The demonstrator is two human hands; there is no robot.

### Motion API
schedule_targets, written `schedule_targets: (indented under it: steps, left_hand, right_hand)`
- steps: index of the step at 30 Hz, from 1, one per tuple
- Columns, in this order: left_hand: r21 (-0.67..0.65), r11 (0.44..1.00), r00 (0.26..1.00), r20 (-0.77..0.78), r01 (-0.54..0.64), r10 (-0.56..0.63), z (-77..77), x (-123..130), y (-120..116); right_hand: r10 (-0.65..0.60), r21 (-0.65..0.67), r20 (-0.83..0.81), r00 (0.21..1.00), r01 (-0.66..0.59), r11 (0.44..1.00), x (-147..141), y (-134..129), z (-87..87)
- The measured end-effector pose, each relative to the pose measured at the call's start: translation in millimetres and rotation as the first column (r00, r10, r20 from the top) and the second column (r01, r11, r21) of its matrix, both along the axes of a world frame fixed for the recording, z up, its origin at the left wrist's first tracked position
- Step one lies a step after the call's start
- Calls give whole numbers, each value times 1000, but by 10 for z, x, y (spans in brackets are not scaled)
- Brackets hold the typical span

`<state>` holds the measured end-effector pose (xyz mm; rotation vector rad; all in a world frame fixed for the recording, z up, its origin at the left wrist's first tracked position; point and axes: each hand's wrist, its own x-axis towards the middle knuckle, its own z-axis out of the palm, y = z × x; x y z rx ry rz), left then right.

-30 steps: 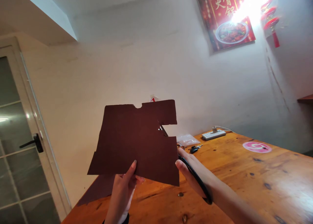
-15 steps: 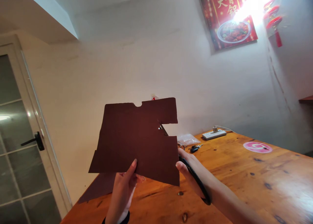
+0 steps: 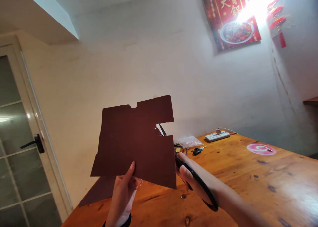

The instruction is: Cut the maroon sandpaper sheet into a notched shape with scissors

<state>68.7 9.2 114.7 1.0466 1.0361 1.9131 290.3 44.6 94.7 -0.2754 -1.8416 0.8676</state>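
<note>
At the near corner of a wooden table (image 3: 248,177), I am watching through the head camera as both hands are working in the air in front of a pale wall (image 3: 149,55). My left hand (image 3: 121,195) is pinching the lower edge of a brown sheet (image 3: 131,141), with the thumb pressing on the front and the fingers curling behind it. The sheet is hanging above the table, not resting on it, and it is showing a small round notch along its top edge and a deep slit cut into its right side. My right hand (image 3: 191,179) is clenching a pair of scissors (image 3: 201,182) by their black handles, and their blades (image 3: 162,129) are sitting in that slit. I cannot tell how far apart the blades are standing. A second brown piece (image 3: 96,192) is lying below the sheet, by the table's edge. Farther along the table, a power strip (image 3: 217,136), a plastic bag (image 3: 190,141), keys (image 3: 197,151) and a round pink sticker (image 3: 261,149) are sitting near the wall. A red poster (image 3: 230,18) and a red hanging ornament (image 3: 277,22) are showing high on the wall, while a glass door (image 3: 22,147) with a black door handle (image 3: 33,144) is standing on the left.
</note>
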Motion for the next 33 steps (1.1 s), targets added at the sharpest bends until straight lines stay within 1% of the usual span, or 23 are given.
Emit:
schedule_targets:
  steps: [2, 4, 7, 10, 14, 17, 22, 24, 27, 28, 31, 33]
  left_hand:
    - [-2, 1000, 1000, -8, 8, -9, -10, -4, 0]
    - [-8, 1000, 1000, -10, 17, -17, -18, -9, 0]
    - [-13, 999, 999, -5, 35, -35, -28, -3, 1]
    - [-26, 999, 999, 5, 43, -42, -34, 29, 7]
    - [-46, 997, 997, 37, 63, -61, -41, 104, 17]
    - [-26, 996, 995, 55, 86, -84, -46, 159, 19]
    - [-32, 993, 992, 52, 116, -114, -92, 255, 59]
    - [-36, 992, 991, 75, 117, -114, -139, 308, 93]
    - [-36, 992, 984, 137, 122, -116, -216, 391, 137]
    - [-33, 991, 981, 154, 127, -120, -234, 413, 145]
    - [-18, 991, 978, 169, 130, -125, -251, 437, 150]
    - [3, 993, 981, 155, 117, -116, -235, 426, 140]
  right_hand:
    - [67, -10, 32, 997, -66, 998, -2, -13, 21]
    - [97, -15, 35, 995, -96, 995, -7, -26, 59]
    - [106, 27, -3, 994, -106, 994, -17, -39, 115]
    - [92, 49, -27, 995, -90, 995, -35, -45, 122]
    - [33, 24, -38, 999, -32, 999, -67, -43, 60]
    - [36, 35, -69, 997, -33, 999, -96, -40, 20]
    - [19, -11, -185, 983, -21, 1000, -217, -38, -69]
    - [51, -60, -241, 969, -68, 996, -291, -38, -134]
    - [148, -137, -315, 937, -200, 970, -372, -42, -227]
    - [164, -148, -320, 933, -220, 964, -380, -45, -244]
    - [156, -144, -293, 943, -205, 968, -347, -62, -241]
    - [109, -122, -259, 960, -145, 982, -304, -76, -207]
